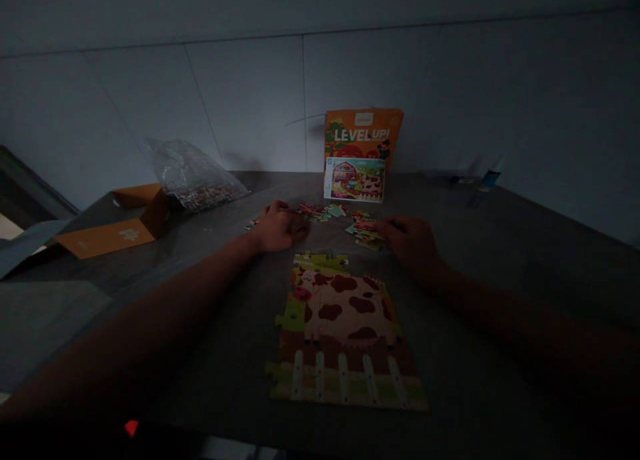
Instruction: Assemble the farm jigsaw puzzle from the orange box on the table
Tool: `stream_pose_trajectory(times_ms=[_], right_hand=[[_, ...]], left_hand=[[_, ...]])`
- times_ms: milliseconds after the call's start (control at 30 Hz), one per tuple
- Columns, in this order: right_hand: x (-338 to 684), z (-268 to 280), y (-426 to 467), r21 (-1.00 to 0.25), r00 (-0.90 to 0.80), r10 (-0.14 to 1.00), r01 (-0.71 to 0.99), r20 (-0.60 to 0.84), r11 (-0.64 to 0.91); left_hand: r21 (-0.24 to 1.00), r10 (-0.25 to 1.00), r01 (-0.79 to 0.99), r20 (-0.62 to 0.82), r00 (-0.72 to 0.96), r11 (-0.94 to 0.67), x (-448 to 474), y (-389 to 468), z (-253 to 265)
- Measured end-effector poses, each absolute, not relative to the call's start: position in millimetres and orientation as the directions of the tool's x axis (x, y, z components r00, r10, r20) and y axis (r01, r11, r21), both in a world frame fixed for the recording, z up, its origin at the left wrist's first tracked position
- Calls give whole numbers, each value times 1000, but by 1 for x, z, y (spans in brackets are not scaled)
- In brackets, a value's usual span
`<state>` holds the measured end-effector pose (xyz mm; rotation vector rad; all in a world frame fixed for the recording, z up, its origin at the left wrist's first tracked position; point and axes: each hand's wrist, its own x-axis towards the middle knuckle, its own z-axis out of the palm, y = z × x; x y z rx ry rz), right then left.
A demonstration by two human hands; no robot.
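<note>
A partly joined jigsaw puzzle (345, 327) lies flat on the table in front of me, showing a brown-spotted cow above a white fence. Its left edge is uneven, with tabs sticking out. Beyond its upper left corner, my left hand (281, 228) rests low with fingers curled down, next to a heap of loose puzzle pieces (317, 212). Whatever is under those fingers is hidden. To the right, my right hand (413, 243) has thumb and forefinger closed at the edge of a pinkish puzzle piece (366, 226) in a second small pile.
Behind the pieces a picture card (356, 180) leans on an orange "LEVEL UP!" box (364, 130) by the wall. At left are an open orange box part (113, 233) and a clear bag of pieces (195, 177). A small bottle (490, 179) stands far right. The light is dim.
</note>
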<state>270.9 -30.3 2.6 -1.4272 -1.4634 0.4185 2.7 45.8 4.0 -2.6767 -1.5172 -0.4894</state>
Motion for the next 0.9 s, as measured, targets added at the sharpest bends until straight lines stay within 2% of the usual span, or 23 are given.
stream_pose_trajectory(times_ms=[167, 333, 533, 900], right_hand=[[271, 2, -31, -798, 199, 893, 553, 405, 239], [270, 3, -31, -779, 183, 886, 572, 426, 256], [268, 3, -30, -770, 173, 889, 586, 423, 253], [269, 4, -31, -797, 183, 899, 554, 398, 240]], left_hand=[[20, 864, 895, 272, 424, -445, -3, 51, 4], [48, 842, 880, 317, 436, -473, 6, 52, -1], [65, 852, 854, 133, 506, -517, 11, 53, -6], [28, 774, 788, 213, 597, -615, 8, 47, 5]])
